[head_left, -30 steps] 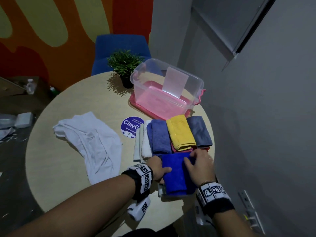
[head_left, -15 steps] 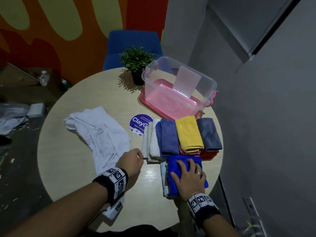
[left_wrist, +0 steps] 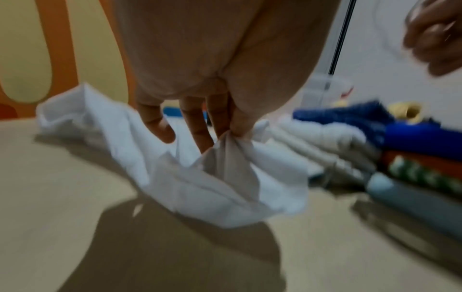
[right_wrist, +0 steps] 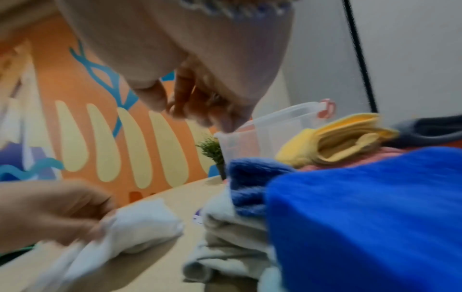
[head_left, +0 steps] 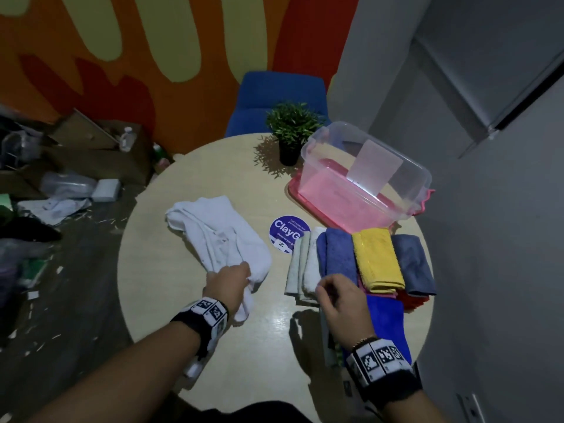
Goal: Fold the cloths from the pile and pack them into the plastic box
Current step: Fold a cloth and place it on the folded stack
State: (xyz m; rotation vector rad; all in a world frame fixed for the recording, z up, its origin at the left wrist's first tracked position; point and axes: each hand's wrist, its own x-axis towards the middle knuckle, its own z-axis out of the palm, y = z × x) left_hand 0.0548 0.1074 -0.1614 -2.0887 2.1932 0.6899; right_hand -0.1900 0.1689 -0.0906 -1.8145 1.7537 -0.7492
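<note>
The left hand [left_wrist: 200,75] pinched a bunched edge of the white cloth [head_left: 219,236] between thumb and fingers [left_wrist: 240,126], lifting that corner off the round table [head_left: 171,285]. The rest of the cloth lay crumpled, trailing toward ten o'clock from the hand. The right hand [head_left: 341,303] hovered just above the folded stacks, its fingers loosely curled and holding nothing.

Under and beside that hand sat the bright blue cloth [head_left: 387,319], folded. At twelve o'clock from it lay a row of folded cloths: pale ones, a dusty blue, the yellow cloth [head_left: 377,261] and a grey one. Beyond them, at one o'clock on the table, stood the clear plastic box [head_left: 308,151], with no cloth visible inside, on a pink lid. A small potted plant [head_left: 291,123] stood just beside it.

Likely risks: the single-corner pinch could drag the white cloth into a tangle instead of spreading it, and a sweeping pull could knock the nearby pale stack askew.
</note>
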